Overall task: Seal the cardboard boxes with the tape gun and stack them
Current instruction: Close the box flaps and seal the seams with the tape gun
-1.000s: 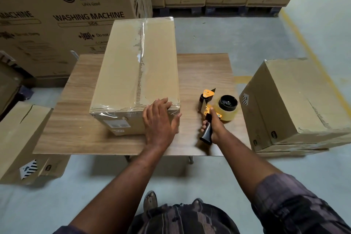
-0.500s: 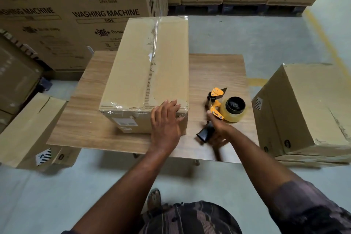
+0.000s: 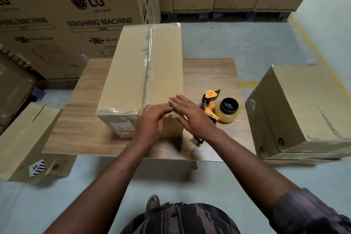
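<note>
My left grip is holding nothing, its fingers lying loosely bent on the near top edge of the long, tape-sealed brown cardboard box, which is sitting lengthwise on the pale wood-grain table. My right grip is spreading flat and empty too, its fingertips meeting the left ones above the box's near right corner. Just beside it, the orange-and-black tape gun with its yellowish roll is lying on the table.

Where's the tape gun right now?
Head view: the tape gun lies on the table, right of the taped box, just past the right hand, which isn't gripping it.
</note>
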Motion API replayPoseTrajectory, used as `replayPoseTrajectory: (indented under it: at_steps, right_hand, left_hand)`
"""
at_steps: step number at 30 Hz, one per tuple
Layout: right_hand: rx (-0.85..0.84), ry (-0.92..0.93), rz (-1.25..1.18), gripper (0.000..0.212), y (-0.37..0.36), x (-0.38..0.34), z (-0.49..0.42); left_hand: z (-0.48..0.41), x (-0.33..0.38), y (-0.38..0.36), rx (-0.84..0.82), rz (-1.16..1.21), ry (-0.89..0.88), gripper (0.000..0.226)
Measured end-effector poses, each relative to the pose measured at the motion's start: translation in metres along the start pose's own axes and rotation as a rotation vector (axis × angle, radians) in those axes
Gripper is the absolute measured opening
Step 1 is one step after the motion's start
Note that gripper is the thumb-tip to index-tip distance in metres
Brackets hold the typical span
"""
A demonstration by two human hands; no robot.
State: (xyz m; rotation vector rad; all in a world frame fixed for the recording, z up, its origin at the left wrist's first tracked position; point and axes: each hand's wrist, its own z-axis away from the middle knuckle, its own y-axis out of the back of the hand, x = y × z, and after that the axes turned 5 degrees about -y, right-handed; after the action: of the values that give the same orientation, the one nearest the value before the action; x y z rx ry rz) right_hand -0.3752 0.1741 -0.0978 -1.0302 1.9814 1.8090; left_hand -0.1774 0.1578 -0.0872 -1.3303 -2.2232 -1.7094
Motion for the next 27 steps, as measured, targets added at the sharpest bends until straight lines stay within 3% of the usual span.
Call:
replayPoseTrajectory:
  at_steps: [6, 11, 16, 19, 24, 27]
  right_hand:
    - [-0.047, 0.052, 0.068, 0.056, 0.010, 0.002, -0.001]
    - [-0.081, 0.007, 0.069, 0.071, 0.012, -0.003, 0.003]
    - [0.209, 0.090, 0.207, 0.025, 0.000, -0.029, -0.008]
    - [0.276, 0.086, 0.196, 0.009, -0.011, -0.035, -0.011]
    - [0.263, 0.005, 0.273, 0.021, -0.016, -0.040, -0.007]
    - [0.237, -0.039, 0.323, 0.025, -0.022, -0.063, -0.017]
  left_hand:
    - [0.001, -0.003, 0.003, -0.028, -0.025, -0.056, 0.042]
    - [0.003, -0.012, 0.011, -0.118, 0.060, -0.077, 0.053]
    - [0.006, -0.024, 0.039, -0.010, -0.086, -0.026, 0.024]
    - [0.009, -0.040, 0.051, -0.004, -0.136, 0.029, 0.026]
    - [0.014, -0.048, 0.055, -0.120, -0.139, 0.035, 0.052]
    - [0.012, -0.048, 0.060, -0.132, -0.097, -0.015, 0.042]
